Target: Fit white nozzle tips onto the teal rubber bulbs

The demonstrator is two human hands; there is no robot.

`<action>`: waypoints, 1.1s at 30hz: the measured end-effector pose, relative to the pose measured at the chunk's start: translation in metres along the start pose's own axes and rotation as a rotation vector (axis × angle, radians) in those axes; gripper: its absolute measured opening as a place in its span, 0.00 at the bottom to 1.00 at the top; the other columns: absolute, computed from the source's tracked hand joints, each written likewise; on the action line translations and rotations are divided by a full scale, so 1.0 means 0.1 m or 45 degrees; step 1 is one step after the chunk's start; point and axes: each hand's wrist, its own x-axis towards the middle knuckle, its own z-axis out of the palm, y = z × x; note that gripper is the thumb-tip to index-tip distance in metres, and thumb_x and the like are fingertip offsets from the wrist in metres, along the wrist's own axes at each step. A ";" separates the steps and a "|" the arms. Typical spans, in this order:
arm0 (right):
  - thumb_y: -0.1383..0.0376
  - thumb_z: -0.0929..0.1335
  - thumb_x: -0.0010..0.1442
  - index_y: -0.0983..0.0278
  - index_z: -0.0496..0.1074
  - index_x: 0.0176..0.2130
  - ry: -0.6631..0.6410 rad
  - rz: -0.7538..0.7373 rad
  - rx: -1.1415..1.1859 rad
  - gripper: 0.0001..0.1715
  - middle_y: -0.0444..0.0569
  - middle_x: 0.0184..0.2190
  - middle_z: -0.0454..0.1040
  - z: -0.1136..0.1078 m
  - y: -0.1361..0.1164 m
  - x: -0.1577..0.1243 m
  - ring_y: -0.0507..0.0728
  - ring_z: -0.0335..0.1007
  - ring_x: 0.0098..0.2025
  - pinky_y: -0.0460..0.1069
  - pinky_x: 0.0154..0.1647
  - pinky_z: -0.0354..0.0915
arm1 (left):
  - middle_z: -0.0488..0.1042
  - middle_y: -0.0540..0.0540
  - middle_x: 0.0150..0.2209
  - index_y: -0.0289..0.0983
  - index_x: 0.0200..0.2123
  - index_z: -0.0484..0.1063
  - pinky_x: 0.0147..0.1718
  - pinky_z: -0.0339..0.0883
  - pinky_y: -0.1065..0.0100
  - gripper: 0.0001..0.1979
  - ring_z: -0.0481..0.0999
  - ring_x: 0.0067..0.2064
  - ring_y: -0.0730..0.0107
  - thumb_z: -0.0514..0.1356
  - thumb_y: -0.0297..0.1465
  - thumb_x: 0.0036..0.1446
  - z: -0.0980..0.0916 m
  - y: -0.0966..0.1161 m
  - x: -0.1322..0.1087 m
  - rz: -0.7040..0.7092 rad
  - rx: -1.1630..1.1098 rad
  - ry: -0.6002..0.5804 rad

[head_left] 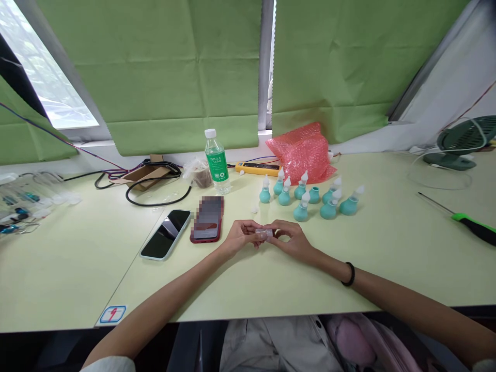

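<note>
Between my two hands is a small clear plastic piece [264, 233], roughly tube-shaped, held level above the table. My left hand [243, 236] pinches its left end, and my right hand [292, 240] grips the right end with thumb and fingertips. Just beyond my hands stand several teal squeeze bulbs [300, 212] with pointed translucent tips. One teal bulb [314, 195] among them has an open top without a tip. A small whitish tip [254, 209] lies on the table near my left fingers.
Two phones, one pale-edged [166, 235] and one red-cased [207, 219], lie to the left. Behind are a water bottle [217, 163], a yellow power strip [258, 168] and red bubble wrap [302, 152]. A screwdriver [461, 217] and small fan [461, 142] are at right; black cable [132, 191] coils at left.
</note>
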 end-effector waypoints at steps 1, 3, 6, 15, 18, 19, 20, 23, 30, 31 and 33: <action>0.61 0.64 0.50 0.61 0.68 0.39 0.002 -0.011 -0.017 0.14 0.47 0.28 0.70 0.01 0.00 0.00 0.52 0.66 0.30 0.46 0.25 0.65 | 0.70 0.47 0.20 0.29 0.28 0.68 0.20 0.62 0.71 0.13 0.67 0.21 0.76 0.63 0.31 0.37 0.00 -0.01 0.00 -0.004 -0.011 -0.002; 0.61 0.64 0.50 0.61 0.68 0.38 0.004 -0.064 -0.083 0.14 0.47 0.27 0.70 0.00 -0.01 0.01 0.52 0.65 0.28 0.47 0.25 0.65 | 0.71 0.47 0.22 0.30 0.29 0.68 0.22 0.64 0.70 0.14 0.68 0.21 0.76 0.63 0.31 0.37 0.00 -0.03 0.01 -0.018 -0.053 0.000; 0.61 0.66 0.47 0.62 0.64 0.42 0.073 -0.240 -0.294 0.20 0.50 0.33 0.70 -0.12 -0.08 0.06 0.53 0.65 0.31 0.48 0.27 0.65 | 0.71 0.47 0.24 0.31 0.30 0.68 0.25 0.65 0.69 0.13 0.69 0.23 0.75 0.62 0.30 0.38 0.00 -0.07 0.01 -0.043 -0.123 0.008; 0.58 0.64 0.46 0.64 0.68 0.34 0.286 0.005 -1.254 0.16 0.50 0.31 0.70 -1.44 -0.09 0.67 0.60 0.63 0.36 0.53 0.34 0.59 | 0.70 0.46 0.22 0.29 0.27 0.67 0.22 0.63 0.70 0.14 0.68 0.22 0.76 0.64 0.29 0.35 0.01 -0.08 0.03 -0.070 -0.069 0.123; 0.55 0.65 0.42 0.64 0.69 0.32 -0.181 0.270 -1.519 0.19 0.50 0.31 0.70 -1.65 0.10 0.86 0.62 0.62 0.37 0.55 0.33 0.56 | 0.69 0.46 0.22 0.29 0.27 0.66 0.22 0.63 0.70 0.12 0.67 0.21 0.76 0.62 0.31 0.39 0.00 -0.09 0.02 -0.045 -0.064 0.043; 0.54 0.65 0.41 0.65 0.69 0.31 -0.296 0.350 -1.603 0.19 0.51 0.31 0.70 -1.67 0.17 0.90 0.64 0.61 0.37 0.56 0.34 0.54 | 0.69 0.46 0.22 0.30 0.27 0.66 0.22 0.63 0.69 0.12 0.67 0.21 0.76 0.62 0.31 0.40 0.00 -0.09 0.02 -0.043 -0.070 0.028; 0.54 0.66 0.40 0.65 0.69 0.30 -0.394 0.427 -1.675 0.20 0.52 0.30 0.69 -1.67 0.24 0.95 0.65 0.60 0.38 0.58 0.35 0.52 | 0.69 0.47 0.22 0.30 0.27 0.65 0.23 0.63 0.69 0.12 0.67 0.21 0.76 0.62 0.31 0.40 0.00 -0.09 0.01 -0.044 -0.083 0.017; 0.55 0.67 0.38 0.67 0.69 0.29 -0.623 0.609 -1.748 0.20 0.53 0.29 0.69 -1.59 0.37 1.04 0.65 0.59 0.37 0.62 0.36 0.47 | 0.69 0.47 0.24 0.31 0.29 0.65 0.27 0.65 0.66 0.14 0.69 0.26 0.73 0.63 0.30 0.38 -0.01 -0.09 0.01 -0.056 -0.156 0.006; 0.66 0.69 0.37 0.65 0.67 0.24 -0.764 0.516 -1.621 0.09 0.46 0.24 0.68 -1.53 0.38 1.02 0.55 0.63 0.26 0.53 0.33 0.50 | 0.71 0.44 0.30 0.32 0.32 0.64 0.31 0.64 0.64 0.18 0.70 0.28 0.73 0.65 0.29 0.35 -0.02 -0.08 0.03 -0.089 -0.190 -0.013; 0.65 0.70 0.37 0.66 0.67 0.22 -0.748 0.508 -1.603 0.09 0.46 0.22 0.68 -1.58 0.35 1.01 0.54 0.62 0.25 0.52 0.32 0.51 | 0.71 0.43 0.30 0.32 0.33 0.64 0.31 0.64 0.65 0.17 0.69 0.27 0.74 0.64 0.31 0.37 -0.02 -0.08 0.03 -0.094 -0.187 -0.011; 0.61 0.70 0.37 0.68 0.66 0.18 -0.459 0.405 -1.562 0.13 0.45 0.18 0.67 -1.73 0.24 1.00 0.51 0.62 0.23 0.50 0.29 0.51 | 0.71 0.42 0.29 0.31 0.33 0.65 0.29 0.63 0.67 0.15 0.69 0.25 0.75 0.60 0.34 0.43 -0.02 -0.08 0.02 -0.100 -0.175 -0.018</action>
